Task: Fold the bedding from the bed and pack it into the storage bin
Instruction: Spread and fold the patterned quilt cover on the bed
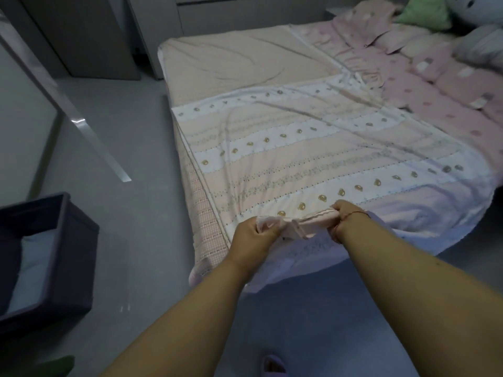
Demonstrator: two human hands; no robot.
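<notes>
A pale striped sheet (294,148) with small bear prints lies spread over the near half of the bed (234,58). Its near edge is bunched up at the foot of the bed. My left hand (251,235) grips that bunched edge on the left. My right hand (344,219) grips the same edge a little to the right, fingers curled round the fabric. A dark storage bin (73,257) stands open on the floor to the left, with something pale inside it.
A pink dotted duvet (424,77) and pillows are heaped at the far right of the bed, with a green cushion (424,12). Grey cabinets (89,34) stand behind. Grey floor runs between bin and bed. A slipper (273,365) shows below.
</notes>
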